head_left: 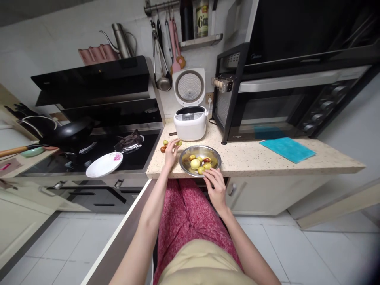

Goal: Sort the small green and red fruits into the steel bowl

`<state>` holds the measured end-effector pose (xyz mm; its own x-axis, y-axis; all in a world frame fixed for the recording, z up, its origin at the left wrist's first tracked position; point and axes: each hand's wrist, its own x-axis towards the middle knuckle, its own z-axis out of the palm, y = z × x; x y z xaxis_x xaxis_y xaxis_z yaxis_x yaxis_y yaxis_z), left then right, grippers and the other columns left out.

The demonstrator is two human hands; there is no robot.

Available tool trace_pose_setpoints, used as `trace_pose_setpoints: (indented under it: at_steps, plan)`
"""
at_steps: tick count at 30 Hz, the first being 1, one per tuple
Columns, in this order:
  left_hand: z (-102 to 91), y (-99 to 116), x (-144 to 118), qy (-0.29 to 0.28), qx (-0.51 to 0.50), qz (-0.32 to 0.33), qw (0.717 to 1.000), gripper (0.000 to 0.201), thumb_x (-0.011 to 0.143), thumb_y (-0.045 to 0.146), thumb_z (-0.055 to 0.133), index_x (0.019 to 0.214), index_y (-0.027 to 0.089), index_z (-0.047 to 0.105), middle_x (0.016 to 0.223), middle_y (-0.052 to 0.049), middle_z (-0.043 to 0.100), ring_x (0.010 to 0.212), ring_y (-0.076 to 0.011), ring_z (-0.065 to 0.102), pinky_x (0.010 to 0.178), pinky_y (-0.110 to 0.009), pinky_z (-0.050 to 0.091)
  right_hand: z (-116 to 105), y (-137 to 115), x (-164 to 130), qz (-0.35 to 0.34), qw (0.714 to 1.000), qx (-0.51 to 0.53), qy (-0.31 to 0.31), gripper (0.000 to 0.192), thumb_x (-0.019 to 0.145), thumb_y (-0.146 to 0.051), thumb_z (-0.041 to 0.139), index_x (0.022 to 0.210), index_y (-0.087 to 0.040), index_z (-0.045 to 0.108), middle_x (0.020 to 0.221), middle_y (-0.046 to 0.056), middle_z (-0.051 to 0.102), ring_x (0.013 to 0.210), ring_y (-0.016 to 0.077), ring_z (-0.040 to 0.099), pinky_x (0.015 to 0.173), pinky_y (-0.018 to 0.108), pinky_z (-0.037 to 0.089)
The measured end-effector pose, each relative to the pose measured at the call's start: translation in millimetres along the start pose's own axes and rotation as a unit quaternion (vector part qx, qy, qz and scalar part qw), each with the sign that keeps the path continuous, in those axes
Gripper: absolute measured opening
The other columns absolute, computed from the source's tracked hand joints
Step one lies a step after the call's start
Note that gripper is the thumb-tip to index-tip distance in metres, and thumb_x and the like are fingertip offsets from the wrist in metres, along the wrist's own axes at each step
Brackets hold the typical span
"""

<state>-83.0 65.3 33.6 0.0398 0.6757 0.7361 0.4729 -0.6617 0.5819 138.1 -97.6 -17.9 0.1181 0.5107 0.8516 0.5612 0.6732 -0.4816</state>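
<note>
A shallow metal bowl (184, 164) near the counter's front edge holds several yellow-green and brown-red fruits that look like fresh jujubes (195, 164). My right hand (216, 186) is at the bowl's front right rim, fingers over the edge beside a green jujube (201, 170) and thumb lower outside. Left of the bowl, my left hand (171, 153) is closed, its fingertips at a green jujube (179, 142). Just past that hand, a brown jujube (163, 149) and another green jujube (165, 142) lie on the counter.
Behind the bowl stands a white rice cooker (190, 126) with its lid up. A white plate (103, 165) lies at the stove's front edge. To the right are a blue cloth (287, 149) and an oven (276, 111). An open drawer (124, 233) juts out at my left.
</note>
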Motion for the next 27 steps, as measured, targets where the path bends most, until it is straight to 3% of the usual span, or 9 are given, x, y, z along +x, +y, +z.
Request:
trace_pose_setpoints:
  at_steps: [1,3,7,10,13,20,27]
  plan:
    - [-3.3,10,-3,0.033,-0.006,-0.001,0.999,0.031,0.102,0.03,0.052,0.128,0.021,0.067,0.138,-0.014,0.064,0.13,-0.0276,0.059,0.11,-0.046,0.052,1,0,1,0.0,1.0,0.003,0.008,0.022,0.102,-0.02,0.06,0.114,-0.026,0.078,0.108,0.006,0.077,0.114,0.0235,0.068,0.118,0.056,0.045]
    - [-11.4,34,-13,0.046,-0.018,0.009,0.999,0.03,0.104,0.033,0.053,0.128,0.022,0.068,0.136,-0.013,0.065,0.129,-0.0277,0.061,0.108,-0.045,0.054,3,1,2,0.003,1.0,0.011,0.024,0.019,0.101,-0.02,0.063,0.11,-0.026,0.079,0.104,0.005,0.077,0.11,0.023,0.069,0.117,0.054,0.046]
    - [-27.7,81,-42,-0.066,-0.02,0.038,0.997,0.029,0.103,0.031,0.057,0.13,0.027,0.069,0.137,-0.01,0.067,0.131,-0.0265,0.062,0.115,-0.048,0.05,5,2,3,0.011,0.999,0.018,0.043,0.019,0.1,-0.018,0.064,0.106,-0.026,0.08,0.1,0.004,0.078,0.106,0.0224,0.07,0.117,0.054,0.046]
    - [-35.1,103,-60,-0.148,-0.027,0.033,0.988,0.03,0.104,0.028,0.057,0.131,0.028,0.069,0.135,-0.01,0.069,0.128,-0.0254,0.065,0.113,-0.046,0.052,4,2,3,0.013,0.999,0.017,0.04,0.019,0.099,-0.018,0.065,0.107,-0.027,0.08,0.099,0.004,0.078,0.106,0.0225,0.07,0.117,0.055,0.046]
    - [-37.6,110,-69,-0.185,-0.029,0.012,0.982,0.03,0.104,0.026,0.056,0.13,0.03,0.07,0.133,-0.01,0.069,0.127,-0.0255,0.066,0.111,-0.046,0.054,3,2,2,0.017,0.999,0.013,0.035,0.02,0.099,-0.019,0.065,0.106,-0.028,0.081,0.099,0.004,0.078,0.106,0.0228,0.07,0.116,0.055,0.047]
    - [-33.2,111,-74,-0.207,-0.02,-0.008,0.978,0.035,0.106,0.027,0.051,0.135,0.034,0.068,0.134,-0.008,0.069,0.127,-0.0264,0.065,0.111,-0.051,0.054,3,1,4,0.012,0.999,0.011,0.032,0.023,0.098,-0.018,0.067,0.108,-0.032,0.081,0.098,0.003,0.079,0.101,0.0226,0.072,0.116,0.056,0.048]
    - [-30.9,115,-89,-0.184,0.013,0.002,0.983,0.041,0.107,0.027,0.048,0.145,0.036,0.06,0.142,-0.007,0.067,0.134,-0.0261,0.061,0.116,-0.054,0.05,0,5,9,0.024,0.999,0.036,0.023,0.023,0.098,-0.02,0.067,0.109,-0.034,0.082,0.098,0.003,0.08,0.102,0.0233,0.072,0.117,0.058,0.047]
